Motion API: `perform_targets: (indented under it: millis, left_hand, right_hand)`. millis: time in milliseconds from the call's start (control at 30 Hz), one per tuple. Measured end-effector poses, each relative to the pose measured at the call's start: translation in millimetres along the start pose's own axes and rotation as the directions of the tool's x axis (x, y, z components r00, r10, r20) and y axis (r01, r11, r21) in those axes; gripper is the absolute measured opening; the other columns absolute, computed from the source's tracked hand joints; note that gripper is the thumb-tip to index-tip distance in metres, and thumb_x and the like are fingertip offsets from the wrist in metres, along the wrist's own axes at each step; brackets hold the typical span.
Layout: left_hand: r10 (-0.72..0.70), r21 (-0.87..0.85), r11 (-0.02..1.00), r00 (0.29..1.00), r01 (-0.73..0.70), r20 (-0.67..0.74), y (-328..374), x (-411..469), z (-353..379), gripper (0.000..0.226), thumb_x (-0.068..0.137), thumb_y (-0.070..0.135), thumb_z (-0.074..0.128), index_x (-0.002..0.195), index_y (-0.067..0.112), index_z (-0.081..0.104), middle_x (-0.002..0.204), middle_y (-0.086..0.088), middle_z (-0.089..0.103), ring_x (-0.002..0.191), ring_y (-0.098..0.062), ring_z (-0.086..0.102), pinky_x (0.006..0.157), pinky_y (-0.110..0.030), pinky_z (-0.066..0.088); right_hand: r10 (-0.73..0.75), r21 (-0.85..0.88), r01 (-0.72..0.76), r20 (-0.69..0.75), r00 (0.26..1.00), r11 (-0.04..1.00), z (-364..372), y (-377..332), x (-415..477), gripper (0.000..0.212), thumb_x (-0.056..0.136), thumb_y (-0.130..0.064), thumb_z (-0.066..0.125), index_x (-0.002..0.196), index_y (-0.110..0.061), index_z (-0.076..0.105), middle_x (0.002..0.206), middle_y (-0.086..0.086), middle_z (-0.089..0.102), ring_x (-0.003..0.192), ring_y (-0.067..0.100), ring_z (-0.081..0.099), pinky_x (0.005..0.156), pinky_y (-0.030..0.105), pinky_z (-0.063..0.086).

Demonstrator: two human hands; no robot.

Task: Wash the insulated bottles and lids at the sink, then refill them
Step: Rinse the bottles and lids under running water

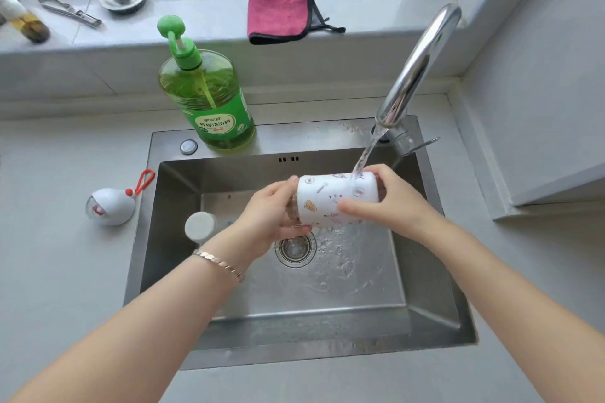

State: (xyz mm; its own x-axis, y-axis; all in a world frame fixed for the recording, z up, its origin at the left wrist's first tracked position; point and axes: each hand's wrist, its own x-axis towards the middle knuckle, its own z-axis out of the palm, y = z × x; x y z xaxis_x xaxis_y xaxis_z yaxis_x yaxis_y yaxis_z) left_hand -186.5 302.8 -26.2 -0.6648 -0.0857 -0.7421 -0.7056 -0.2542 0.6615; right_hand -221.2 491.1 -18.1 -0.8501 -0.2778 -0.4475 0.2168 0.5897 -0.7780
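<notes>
- White printed cylindrical insulated bottle [334,199]: horizontal over steel sink [294,350], under tap stream [366,154].
- Left grip [271,211] and right grip [391,203]: each curled round 1 end.
- Handling: likely light, rigid, wet-slippery; hold at the 2 ends.

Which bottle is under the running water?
The white bottle with little pictures, held sideways by the left hand and right hand under the tap's stream. The plain white bottle stands at the sink's left side, outside the stream.
</notes>
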Motion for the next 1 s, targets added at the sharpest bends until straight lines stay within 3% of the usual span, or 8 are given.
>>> perform_targets:
  millis: [67,167,300,400,500,567,633,1000]
  left_hand:
    - [0.158,0.179,0.972,0.988,-0.154,-0.003,8.0,-2.2,12.5,0.015,0.090,0.030,0.059,0.098,0.020,0.065,0.097,-0.007,0.064,0.080,-0.021,0.065,0.055,-0.036,0.058]
    - [0.366,0.421,0.836,0.930,-0.351,0.047,20.7,-7.0,33.3,0.027,0.081,0.035,0.067,0.106,0.024,0.063,0.094,-0.006,0.065,0.080,-0.018,0.066,0.057,-0.036,0.059]
    - [0.531,0.624,0.624,0.841,-0.471,0.103,26.9,-14.1,42.4,0.056,0.069,0.043,0.077,0.119,0.029,0.056,0.099,0.008,0.058,0.090,-0.009,0.057,0.075,-0.024,0.050]
    - [0.484,0.541,0.684,0.859,-0.489,0.164,22.1,-16.5,27.6,0.063,0.070,0.040,0.077,0.126,0.029,0.049,0.107,0.008,0.060,0.093,-0.005,0.060,0.076,-0.019,0.050]
    - [0.386,0.568,0.728,0.914,-0.385,0.125,4.3,-13.7,-3.8,0.030,0.081,0.036,0.068,0.108,0.027,0.059,0.101,0.007,0.066,0.091,-0.006,0.063,0.082,-0.033,0.055]
    - [0.308,0.615,0.739,0.950,-0.276,0.055,-11.4,-12.1,-26.6,0.006,0.085,0.029,0.063,0.090,0.030,0.062,0.092,0.007,0.068,0.090,-0.009,0.065,0.085,-0.040,0.054]
    - [0.240,0.623,0.758,0.971,-0.194,0.010,-24.7,-13.9,-42.8,0.010,0.085,0.022,0.061,0.082,0.032,0.061,0.090,0.004,0.070,0.091,-0.013,0.066,0.086,-0.042,0.053]
    - [0.183,0.495,0.858,0.982,-0.134,-0.050,-35.6,-28.2,-57.1,0.011,0.090,0.012,0.052,0.089,0.020,0.060,0.090,-0.003,0.069,0.082,-0.011,0.064,0.071,-0.030,0.050]
  right_hand:
    - [-0.022,-0.167,0.034,0.072,0.997,0.985,-8.0,2.7,-7.0,0.070,0.062,-0.039,0.081,0.120,-0.035,0.041,0.107,-0.007,0.056,0.086,0.004,0.058,0.067,0.013,0.045]
    - [-0.062,-0.342,0.074,0.047,0.997,0.937,-5.8,6.7,-11.8,0.079,0.055,-0.047,0.081,0.121,-0.042,0.038,0.109,-0.006,0.052,0.095,0.012,0.056,0.082,0.031,0.049]
    - [-0.090,-0.249,0.055,-0.130,0.987,0.967,8.7,6.8,-13.0,0.071,0.055,-0.043,0.080,0.113,-0.033,0.041,0.098,-0.009,0.058,0.090,0.016,0.057,0.075,0.035,0.050]
    - [-0.070,-0.054,0.061,-0.177,0.982,0.997,23.0,12.4,-13.7,0.067,0.060,-0.032,0.080,0.112,-0.044,0.040,0.097,-0.015,0.060,0.088,0.008,0.058,0.073,0.025,0.049]
    - [-0.060,0.065,0.075,-0.206,0.977,0.995,35.5,22.5,-16.9,0.065,0.058,-0.026,0.083,0.104,-0.049,0.042,0.099,-0.021,0.060,0.090,-0.003,0.058,0.072,0.011,0.044]
    - [-0.078,0.075,0.097,-0.220,0.972,0.992,45.3,27.8,-18.0,0.065,0.056,-0.025,0.084,0.098,-0.052,0.043,0.101,-0.020,0.060,0.092,-0.001,0.059,0.076,0.012,0.045]
    - [-0.094,0.084,0.117,-0.237,0.967,0.990,52.4,29.0,-16.4,0.065,0.055,-0.026,0.084,0.098,-0.052,0.043,0.106,-0.016,0.059,0.097,0.004,0.058,0.081,0.017,0.046]
    - [-0.127,0.071,0.156,-0.309,0.942,0.985,49.3,32.2,-17.1,0.063,0.054,-0.021,0.086,0.095,-0.047,0.046,0.104,-0.014,0.060,0.098,0.006,0.058,0.082,0.020,0.047]
